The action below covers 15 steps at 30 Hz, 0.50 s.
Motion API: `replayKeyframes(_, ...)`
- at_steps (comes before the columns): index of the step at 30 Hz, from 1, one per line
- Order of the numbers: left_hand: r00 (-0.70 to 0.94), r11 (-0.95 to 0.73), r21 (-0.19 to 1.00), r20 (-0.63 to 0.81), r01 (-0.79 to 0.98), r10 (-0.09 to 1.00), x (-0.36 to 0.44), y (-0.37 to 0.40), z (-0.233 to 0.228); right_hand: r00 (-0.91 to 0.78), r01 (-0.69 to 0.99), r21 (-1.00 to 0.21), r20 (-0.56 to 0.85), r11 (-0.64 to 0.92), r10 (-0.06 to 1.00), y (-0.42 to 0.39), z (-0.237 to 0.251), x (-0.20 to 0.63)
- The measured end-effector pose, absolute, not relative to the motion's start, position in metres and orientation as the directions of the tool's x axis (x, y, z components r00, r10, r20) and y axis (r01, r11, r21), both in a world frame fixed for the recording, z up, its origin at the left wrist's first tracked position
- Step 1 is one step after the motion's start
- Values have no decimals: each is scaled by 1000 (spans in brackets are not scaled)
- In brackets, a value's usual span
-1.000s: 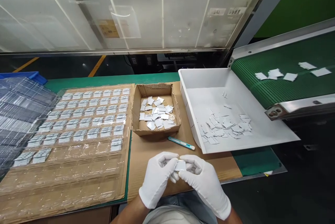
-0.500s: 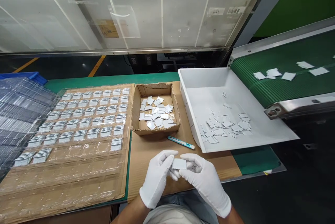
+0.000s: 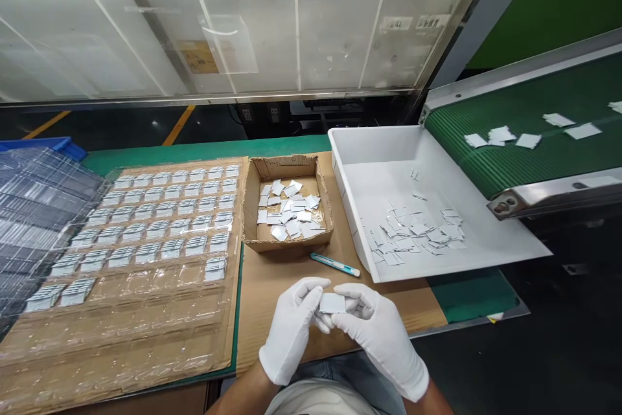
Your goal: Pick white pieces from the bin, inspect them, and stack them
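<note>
A clear plastic blister tray with rows of shallow pockets covers the left of the cardboard-topped workbench, its far rows filled with small pale stacked pieces and its near rows bare. To the right, a green ribbed conveyor belt carries a few loose white squares above a tilted white plastic bin, where a heap of thin white square pieces lies against the lower wall. Between tray and bin sits a low brown cardboard box holding more of the same white squares. A slim teal-handled utility knife lies on the cardboard just in front of the box. At the near edge of the bench a person's white-gloved left hand and white-gloved right hand meet, fingertips together, both pinching one small flat white square piece held level between them above the cardboard, close to the body and well apart from the tray, the box and the bin.
</note>
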<state>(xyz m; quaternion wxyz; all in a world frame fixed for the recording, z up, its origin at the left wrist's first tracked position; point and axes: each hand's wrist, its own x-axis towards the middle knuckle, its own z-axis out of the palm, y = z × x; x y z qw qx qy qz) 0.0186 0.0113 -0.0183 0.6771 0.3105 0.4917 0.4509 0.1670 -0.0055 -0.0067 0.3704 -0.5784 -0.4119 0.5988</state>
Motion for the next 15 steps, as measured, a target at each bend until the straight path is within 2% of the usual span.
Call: replayKeyframes(15,83,412,866,-406,-285,910,19,10,-18,-33,17,-909,-417,-417,908,-7,-5,165)
